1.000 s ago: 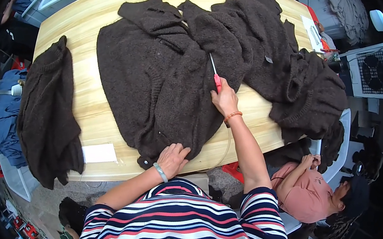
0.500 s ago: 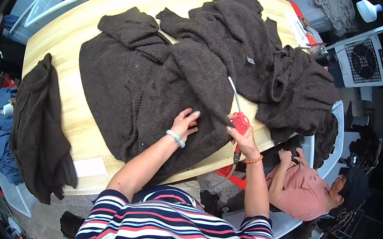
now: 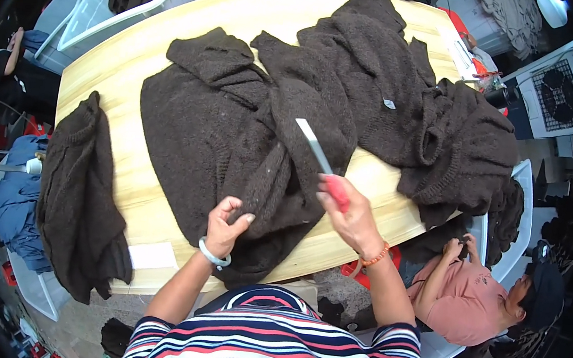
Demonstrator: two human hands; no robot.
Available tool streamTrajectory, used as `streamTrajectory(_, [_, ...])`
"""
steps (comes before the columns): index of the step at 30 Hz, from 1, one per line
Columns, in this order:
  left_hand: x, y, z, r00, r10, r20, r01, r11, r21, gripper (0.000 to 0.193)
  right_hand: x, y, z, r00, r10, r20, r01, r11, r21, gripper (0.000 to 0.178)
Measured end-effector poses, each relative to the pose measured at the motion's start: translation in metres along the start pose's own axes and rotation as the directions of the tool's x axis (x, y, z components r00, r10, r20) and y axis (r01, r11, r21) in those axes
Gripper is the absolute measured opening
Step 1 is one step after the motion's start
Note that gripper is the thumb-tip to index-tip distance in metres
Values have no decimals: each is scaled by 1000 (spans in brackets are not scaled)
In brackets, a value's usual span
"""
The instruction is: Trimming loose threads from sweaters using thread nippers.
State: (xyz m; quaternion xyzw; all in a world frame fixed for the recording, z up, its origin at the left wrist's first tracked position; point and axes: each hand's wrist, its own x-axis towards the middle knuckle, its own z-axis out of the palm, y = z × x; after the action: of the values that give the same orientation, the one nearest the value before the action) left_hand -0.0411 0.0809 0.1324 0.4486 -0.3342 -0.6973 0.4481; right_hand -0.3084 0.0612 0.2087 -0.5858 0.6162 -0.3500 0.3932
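A dark brown knitted sweater (image 3: 195, 120) lies spread over the middle of the wooden table. My left hand (image 3: 224, 228), with a pale bangle at the wrist, is closed on a raised fold at its near edge. In my right hand (image 3: 353, 217) is a red-handled air blow gun (image 3: 314, 147); its metal nozzle points up and left over the sweater and is smeared by motion. The fingers wrap its handle and cover most of it. Further right lie more dark knitted garments (image 3: 461, 148), one with a small white label (image 3: 388, 104).
Another dark knit (image 3: 75, 192) hangs over the table's (image 3: 120, 196) left edge, by a white paper (image 3: 153, 256). White bins stand around, one at the back left (image 3: 111, 21). At the right sits a co-worker in a pink shirt (image 3: 465, 306); a fan (image 3: 557, 96) stands beyond.
My left hand has moved left and nearer me, drawing up a fold of the sweater. My right hand and the blow gun have shifted left and nearer me. The whole view has shifted slightly.
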Motion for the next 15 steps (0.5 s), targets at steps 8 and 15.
streamTrajectory(8, [-40, 19, -25, 994, 93, 63, -106, 961, 254, 24, 110, 33, 39, 993, 117, 1, -105, 891, -441, 34])
streamTrajectory(15, [-48, -31, -70, 957, -268, 106, 165, 811, 562, 24, 54, 160, -70, 883, 342, -322, -452, 804, -386, 32])
